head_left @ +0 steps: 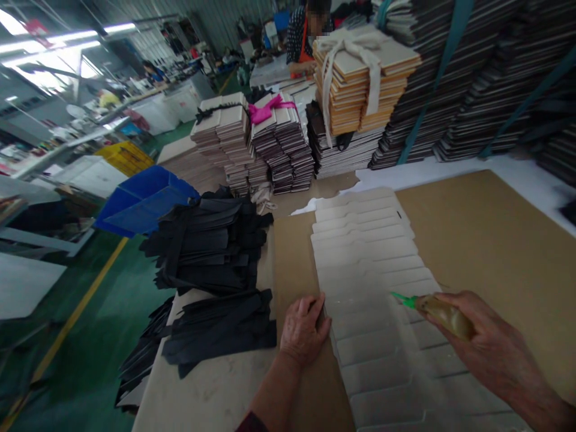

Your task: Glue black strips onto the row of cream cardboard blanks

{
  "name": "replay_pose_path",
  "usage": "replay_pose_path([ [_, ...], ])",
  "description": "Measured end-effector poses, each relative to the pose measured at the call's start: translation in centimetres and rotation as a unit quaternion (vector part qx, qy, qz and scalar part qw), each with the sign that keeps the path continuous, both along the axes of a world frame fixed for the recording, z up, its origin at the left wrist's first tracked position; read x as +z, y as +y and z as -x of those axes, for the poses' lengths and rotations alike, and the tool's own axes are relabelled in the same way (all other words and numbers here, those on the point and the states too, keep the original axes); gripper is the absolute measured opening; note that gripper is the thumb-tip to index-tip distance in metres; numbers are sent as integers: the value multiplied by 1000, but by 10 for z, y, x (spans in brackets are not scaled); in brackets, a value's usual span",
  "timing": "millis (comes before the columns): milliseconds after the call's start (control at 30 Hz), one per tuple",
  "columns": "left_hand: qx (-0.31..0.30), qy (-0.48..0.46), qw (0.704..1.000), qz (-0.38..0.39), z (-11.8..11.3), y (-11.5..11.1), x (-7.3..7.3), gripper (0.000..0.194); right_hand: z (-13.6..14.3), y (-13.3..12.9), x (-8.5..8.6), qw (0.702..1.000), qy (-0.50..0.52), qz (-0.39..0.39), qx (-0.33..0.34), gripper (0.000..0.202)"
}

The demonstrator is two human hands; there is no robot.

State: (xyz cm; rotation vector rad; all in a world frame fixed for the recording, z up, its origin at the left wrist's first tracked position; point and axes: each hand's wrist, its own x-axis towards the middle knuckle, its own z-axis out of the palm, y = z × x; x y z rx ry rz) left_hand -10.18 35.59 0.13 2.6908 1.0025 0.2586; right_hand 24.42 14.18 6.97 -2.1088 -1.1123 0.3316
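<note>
While the right hand [490, 343] grips a yellowish squeeze bottle [446, 315], green nozzle [407, 300] aimed at 10 o'clock above a row of overlapping pale panels [362, 285], the left hand [306, 331] lies palm down at the row's left edge, fingers bent but unclenched. Beneath the panels: one brown board [486, 240], extending to the right hand's 12 o'clock. From the left hand: black strips [209, 240], piled at 9 and between 10 and 11 o'clock; blue bin [144, 203], one, at 10; black-tied stack [225, 135], one, at 11; orange-edged bundle [348, 96], one, between 12 and 1.
</note>
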Motion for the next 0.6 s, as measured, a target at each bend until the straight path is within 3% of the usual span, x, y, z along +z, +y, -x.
replay_pose_path([
  [167,-1,-8,1000,-15,3,1,-3,61,-15,-14,6,996,-3,36,-75,48],
  [333,-1,-15,1000,-26,4,2,-3,60,-7,-11,10,999,10,17,-42,39],
  [533,-2,-27,999,-41,4,2,-6,56,-24,-21,10,992,-36,34,-120,53],
  [600,-2,-27,999,-46,3,3,-5,56,-24,-23,7,993,-33,34,-108,50],
])
